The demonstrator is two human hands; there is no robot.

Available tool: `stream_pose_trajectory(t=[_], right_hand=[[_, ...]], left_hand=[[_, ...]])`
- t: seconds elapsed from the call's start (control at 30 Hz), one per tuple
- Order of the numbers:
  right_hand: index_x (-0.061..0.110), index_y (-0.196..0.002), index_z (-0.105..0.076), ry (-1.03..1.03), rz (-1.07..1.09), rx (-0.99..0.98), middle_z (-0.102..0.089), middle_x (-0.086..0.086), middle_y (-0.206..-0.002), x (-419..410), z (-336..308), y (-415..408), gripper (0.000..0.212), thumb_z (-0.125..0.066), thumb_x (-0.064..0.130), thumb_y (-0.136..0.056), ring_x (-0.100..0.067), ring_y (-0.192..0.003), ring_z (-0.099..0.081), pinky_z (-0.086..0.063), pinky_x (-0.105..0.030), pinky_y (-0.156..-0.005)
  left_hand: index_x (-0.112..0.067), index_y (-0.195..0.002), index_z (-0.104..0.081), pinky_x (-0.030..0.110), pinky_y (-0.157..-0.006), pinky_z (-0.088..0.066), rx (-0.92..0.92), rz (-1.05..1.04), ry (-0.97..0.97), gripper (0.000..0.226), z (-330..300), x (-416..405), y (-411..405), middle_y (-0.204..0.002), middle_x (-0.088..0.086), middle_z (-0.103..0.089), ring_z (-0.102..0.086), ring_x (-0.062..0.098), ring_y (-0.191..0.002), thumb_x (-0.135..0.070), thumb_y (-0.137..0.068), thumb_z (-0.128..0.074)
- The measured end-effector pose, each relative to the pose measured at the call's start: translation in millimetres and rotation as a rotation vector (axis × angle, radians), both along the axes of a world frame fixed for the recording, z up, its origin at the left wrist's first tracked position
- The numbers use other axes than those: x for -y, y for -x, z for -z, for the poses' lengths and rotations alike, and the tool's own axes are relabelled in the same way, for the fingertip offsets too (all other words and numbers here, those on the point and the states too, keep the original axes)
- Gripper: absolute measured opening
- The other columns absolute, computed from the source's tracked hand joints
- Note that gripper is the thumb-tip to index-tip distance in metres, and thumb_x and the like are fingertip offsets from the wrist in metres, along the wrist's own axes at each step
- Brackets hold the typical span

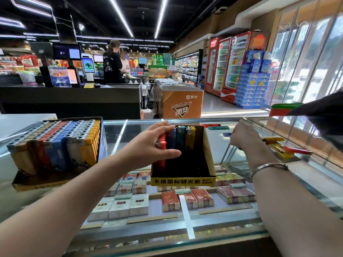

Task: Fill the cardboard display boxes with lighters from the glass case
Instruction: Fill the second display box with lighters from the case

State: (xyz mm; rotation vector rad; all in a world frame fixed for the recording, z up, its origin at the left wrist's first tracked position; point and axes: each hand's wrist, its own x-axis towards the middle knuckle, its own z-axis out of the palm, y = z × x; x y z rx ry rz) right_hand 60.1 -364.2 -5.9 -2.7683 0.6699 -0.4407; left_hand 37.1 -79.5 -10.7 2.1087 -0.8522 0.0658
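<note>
At the centre of the frame a black and yellow box [182, 164] stands on the glass counter [232, 151], only its far row holding a few upright lighters [178, 138]: red, blue, teal and yellow. The left hand [152, 143] grips the left end of that row, fingers over the tops and thumb across the front, steadying the red one. Most of the box is bare, so by my reckoning the filling has hardly begun.

The right hand [243, 136] reaches to the right of centre, its back to the camera and fingers curled downward; whether it pinches anything I cannot tell, though a bit of blue shows at its left edge. Just beyond its knuckles, further right, lie the loose lighters [285, 149], yellow and red, flat, with their long axes running roughly left to right. Two more lie at the counter's far edge, above the box.

So the supply sits to the right of the box, nearest the right hand; each lighter must be turned from lying to upright on the way over.

At the left of the frame a full box [55, 143] is tilted toward the camera.
</note>
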Motion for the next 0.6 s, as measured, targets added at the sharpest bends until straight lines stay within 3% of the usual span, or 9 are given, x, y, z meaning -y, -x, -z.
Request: stream_pose_trajectory(t=[0.1, 0.17, 0.23, 0.37, 0.5, 0.6], right_hand=[[0.000, -0.101, -0.059, 0.001, -0.017, -0.002, -0.058, -0.018, -0.097, 0, 1, 0, 0.019, -0.055, 0.014, -0.090, -0.034, -0.096, -0.056, -0.046, -0.039, -0.077], [-0.001, -0.103, -0.057, -0.001, -0.049, -0.033, -0.060, -0.020, -0.103, -2, 2, 0, 0.019, -0.052, 0.014, -0.092, -0.031, -0.091, -0.054, -0.042, -0.036, -0.072], [-0.001, -0.108, -0.054, 0.002, -0.077, -0.068, -0.059, -0.019, -0.108, -5, 4, 0, 0.020, -0.049, 0.012, -0.093, -0.029, -0.088, -0.051, -0.039, -0.034, -0.071], [0.003, -0.114, -0.053, -0.021, -0.073, -0.034, -0.058, -0.018, -0.113, -7, 7, 2, 0.024, -0.049, 0.010, -0.091, -0.033, -0.103, -0.054, -0.043, -0.035, -0.080], [0.006, -0.113, -0.058, -0.040, 0.030, 0.119, -0.058, -0.017, -0.111, 0, -9, 7, 0.026, -0.057, 0.014, -0.088, -0.035, -0.102, -0.054, -0.042, -0.038, -0.076], [0.004, -0.112, -0.059, -0.027, 0.081, 0.151, -0.059, -0.018, -0.106, 10, -18, 8, 0.025, -0.053, 0.007, -0.088, -0.036, -0.099, -0.055, -0.040, -0.035, -0.070]], left_hand=[[-0.034, -0.137, -0.039, 0.021, -0.097, -0.040, 0.035, -0.034, -0.015, 0.095, 2, 3, 0, -0.138, -0.024, -0.027, -0.033, 0.000, -0.122, -0.070, -0.053, -0.063], [-0.033, -0.137, -0.040, 0.024, -0.098, -0.040, 0.046, -0.046, -0.001, 0.093, 4, 6, 0, -0.144, -0.019, -0.028, -0.034, 0.001, -0.122, -0.070, -0.055, -0.062], [-0.033, -0.135, -0.042, 0.016, -0.092, -0.040, 0.056, -0.055, 0.021, 0.086, 5, 10, -2, -0.142, -0.020, -0.029, -0.036, 0.000, -0.119, -0.066, -0.059, -0.064], [-0.032, -0.137, -0.041, 0.003, -0.079, -0.038, 0.082, -0.063, 0.033, 0.073, 9, 21, -6, -0.142, -0.020, -0.029, -0.035, -0.001, -0.118, -0.050, -0.073, -0.069], [-0.030, -0.137, -0.041, 0.029, -0.092, -0.050, 0.060, -0.058, 0.071, 0.068, 10, 27, -8, -0.147, -0.014, -0.030, -0.041, 0.011, -0.123, -0.041, -0.076, -0.070], [-0.033, -0.130, -0.046, 0.040, -0.091, -0.052, 0.071, -0.049, 0.086, 0.065, 12, 26, -6, -0.146, -0.016, -0.031, -0.046, 0.015, -0.123, -0.051, -0.073, -0.070]])
